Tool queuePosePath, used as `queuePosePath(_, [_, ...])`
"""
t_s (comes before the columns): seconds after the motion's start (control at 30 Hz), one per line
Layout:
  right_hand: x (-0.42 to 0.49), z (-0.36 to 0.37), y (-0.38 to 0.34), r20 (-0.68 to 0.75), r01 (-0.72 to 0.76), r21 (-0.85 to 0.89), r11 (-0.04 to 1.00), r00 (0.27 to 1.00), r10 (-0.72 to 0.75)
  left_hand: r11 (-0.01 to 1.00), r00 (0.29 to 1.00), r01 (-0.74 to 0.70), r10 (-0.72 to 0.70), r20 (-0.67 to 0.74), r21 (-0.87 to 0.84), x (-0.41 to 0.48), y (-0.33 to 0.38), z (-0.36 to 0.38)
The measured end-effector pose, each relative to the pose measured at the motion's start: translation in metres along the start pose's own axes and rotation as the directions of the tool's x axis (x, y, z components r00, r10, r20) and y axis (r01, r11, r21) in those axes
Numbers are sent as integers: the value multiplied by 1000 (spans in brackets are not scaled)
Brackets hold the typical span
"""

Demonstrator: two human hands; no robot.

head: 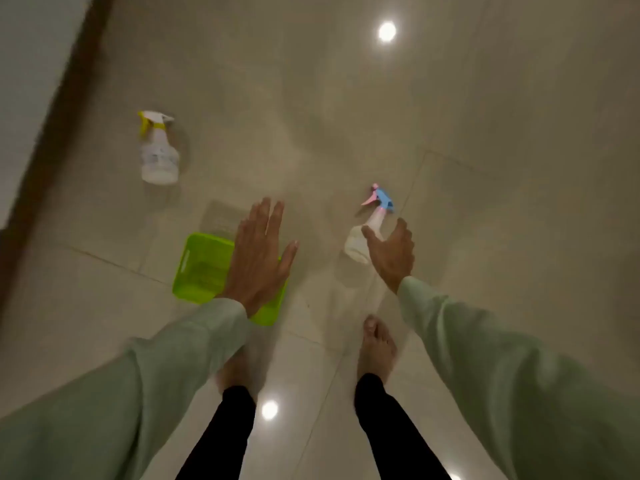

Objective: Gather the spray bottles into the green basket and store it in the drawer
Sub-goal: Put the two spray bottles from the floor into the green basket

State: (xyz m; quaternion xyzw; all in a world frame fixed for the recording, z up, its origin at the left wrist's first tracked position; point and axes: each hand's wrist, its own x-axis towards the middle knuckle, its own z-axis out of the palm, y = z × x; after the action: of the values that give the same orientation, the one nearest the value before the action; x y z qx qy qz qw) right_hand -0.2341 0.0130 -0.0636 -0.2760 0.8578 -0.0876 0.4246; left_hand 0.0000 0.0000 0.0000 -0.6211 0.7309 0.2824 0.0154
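Note:
A bright green basket (201,266) sits on the tiled floor just ahead of my feet, partly hidden by my left hand (259,258), which hovers flat over it with fingers spread and nothing in it. A clear spray bottle with a blue and pink nozzle (367,230) stands to the right. My right hand (393,252) is beside this bottle, fingers and thumb apart around its body, not closed on it. A second white spray bottle with a yellow trigger (157,150) stands farther off at the left.
The floor is glossy beige tile (485,168) with ceiling lights mirrored in it. A dark brown skirting (52,140) and a wall run along the left. My bare feet (375,348) stand just behind the basket. No drawer is in view.

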Motion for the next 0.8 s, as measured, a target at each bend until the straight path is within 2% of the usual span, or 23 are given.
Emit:
queuePosePath(0.17, [88,62,30,68,-203,292,935,979,191,999,999,-27,25,35,34,39,-54,80])
queuePosePath(0.37, [134,92,41,36,-228,459,859,970,239,999,999,-39,38,26,31,66,-74,115])
queuePosePath(0.53, [88,89,28,70,-212,543,813,976,208,1000,999,-21,21,25,-3,52,-71,91])
queuePosePath(0.8, [-44,87,-25,78,-92,733,674,996,51,999,1000,8,-9,-18,-47,-5,-87,9])
